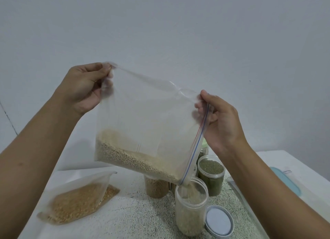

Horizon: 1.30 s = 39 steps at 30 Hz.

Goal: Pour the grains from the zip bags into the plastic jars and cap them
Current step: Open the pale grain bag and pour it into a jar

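Observation:
I hold a clear zip bag (142,117) of pale grains tilted in the air. My left hand (84,88) pinches its upper left corner. My right hand (219,120) grips the zip edge with the red and blue stripe. Grains stream from the bag's lowest corner into an open clear plastic jar (191,212) below, which is partly filled. The jar's grey lid (219,221) lies flat on the table just right of it.
A jar of green grains (211,176) stands uncapped behind the open jar. A jar of tan grains (156,187) sits behind the bag. A frosted bag of golden grains (78,199) lies at the left. A teal-lidded container (285,181) is at the right edge.

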Each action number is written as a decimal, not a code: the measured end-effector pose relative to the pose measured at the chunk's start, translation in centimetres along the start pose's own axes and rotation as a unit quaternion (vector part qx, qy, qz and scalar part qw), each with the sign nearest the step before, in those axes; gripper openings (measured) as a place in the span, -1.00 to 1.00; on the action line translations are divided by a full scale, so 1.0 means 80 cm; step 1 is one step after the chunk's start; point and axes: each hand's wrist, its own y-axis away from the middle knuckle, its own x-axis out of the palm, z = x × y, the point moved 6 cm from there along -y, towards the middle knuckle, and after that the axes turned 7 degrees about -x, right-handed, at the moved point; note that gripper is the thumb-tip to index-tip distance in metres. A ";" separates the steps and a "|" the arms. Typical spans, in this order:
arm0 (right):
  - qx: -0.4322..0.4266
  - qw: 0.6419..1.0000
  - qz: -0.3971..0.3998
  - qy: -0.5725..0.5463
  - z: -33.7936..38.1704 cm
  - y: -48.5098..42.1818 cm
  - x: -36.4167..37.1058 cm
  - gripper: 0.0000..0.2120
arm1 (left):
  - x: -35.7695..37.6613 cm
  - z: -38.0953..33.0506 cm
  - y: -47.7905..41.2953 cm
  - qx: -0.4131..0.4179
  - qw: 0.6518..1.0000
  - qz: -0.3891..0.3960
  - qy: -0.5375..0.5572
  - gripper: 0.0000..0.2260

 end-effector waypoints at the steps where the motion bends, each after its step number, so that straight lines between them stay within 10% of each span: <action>1: 0.001 1.000 0.000 -0.001 0.000 0.000 0.000 -0.92 | 0.000 -0.001 0.000 0.001 1.000 -0.001 -0.001 -0.65; 39: 0.009 1.000 -0.014 -0.024 0.002 0.005 -0.019 -0.90 | 0.017 0.002 0.014 -0.001 1.000 0.018 0.006 -0.70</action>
